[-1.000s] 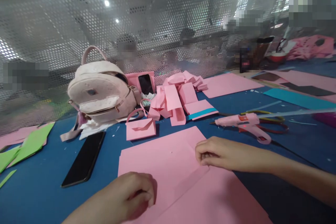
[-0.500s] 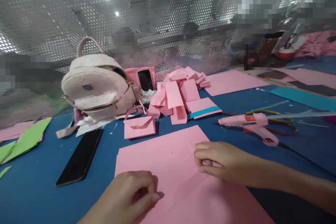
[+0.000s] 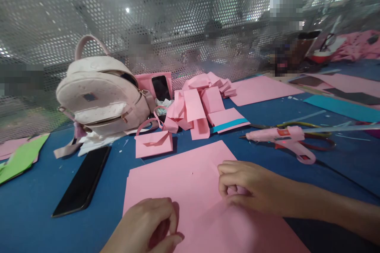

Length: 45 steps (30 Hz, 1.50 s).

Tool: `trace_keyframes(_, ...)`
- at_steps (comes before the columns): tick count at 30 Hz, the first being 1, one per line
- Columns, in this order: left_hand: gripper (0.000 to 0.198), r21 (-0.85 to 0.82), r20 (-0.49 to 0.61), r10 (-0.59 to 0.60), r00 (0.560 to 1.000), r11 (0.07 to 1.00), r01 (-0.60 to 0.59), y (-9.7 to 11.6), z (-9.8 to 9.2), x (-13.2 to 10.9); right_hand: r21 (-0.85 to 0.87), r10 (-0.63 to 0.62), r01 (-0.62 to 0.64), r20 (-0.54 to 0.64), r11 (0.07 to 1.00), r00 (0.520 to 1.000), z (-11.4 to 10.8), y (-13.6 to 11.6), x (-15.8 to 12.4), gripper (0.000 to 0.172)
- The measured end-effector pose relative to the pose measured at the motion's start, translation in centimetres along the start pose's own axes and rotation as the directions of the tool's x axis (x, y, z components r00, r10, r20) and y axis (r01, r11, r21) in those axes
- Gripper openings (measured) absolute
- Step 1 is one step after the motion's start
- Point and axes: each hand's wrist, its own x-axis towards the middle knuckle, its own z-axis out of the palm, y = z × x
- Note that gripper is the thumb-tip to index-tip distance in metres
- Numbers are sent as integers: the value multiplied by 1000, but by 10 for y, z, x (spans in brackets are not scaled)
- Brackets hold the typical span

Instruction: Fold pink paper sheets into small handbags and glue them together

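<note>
A pink sheet of paper [image 3: 169, 184] lies on the blue table in front of me, with another edge showing under its left side. My left hand [image 3: 151, 223] rests over its near left part, fingers curled in towards the thumb; I cannot make out what is between them. On the right, my right hand [image 3: 246, 185] is closed, with fingertips on the paper and the thumb at a raised, blurred flap of it. Past the far edge stands a small pink paper handbag [image 3: 154, 145]. A pink glue gun [image 3: 276, 136] lies beyond my right hand.
A black phone [image 3: 84, 182] lies left of the paper. Behind stand a pale backpack [image 3: 97, 91] and a heap of folded pink paper pieces [image 3: 196, 104]. Scissors [image 3: 317, 142] lie under the glue gun. Green sheets [image 3: 25, 158] are far left, a blue strip [image 3: 341, 107] far right.
The view has shifted slightly, moving the backpack and phone left in the picture. My hands keep nearly the same pose on the paper; the near flap has shifted a little.
</note>
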Motion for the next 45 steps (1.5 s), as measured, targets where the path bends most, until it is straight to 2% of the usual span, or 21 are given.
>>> trace_keyframes(4,17,-1,26,-9,1000,1000,9,-2,-2,1,-7,-25,25,-1,1000,1000,3,-2,0,9)
trace_keyframes(8,9,15,56,-32,998,999,31,-2,-2,2,-53,-38,38,-5,998,999,4,-8,0,13)
trace_keyframes(14,9,4,53,-51,997,999,50,0,-2,2,-133,-94,92,-6,987,996,7,-14,-2,13)
trace_keyframes(24,8,0,12,-20,1000,1000,20,0,-1,0,-163,-78,81,28,983,997,7,-13,-1,12)
trace_keyframes(45,11,38,-33,0,999,999,2,0,-2,0,-301,-125,119,-3,946,992,16,-9,-1,10)
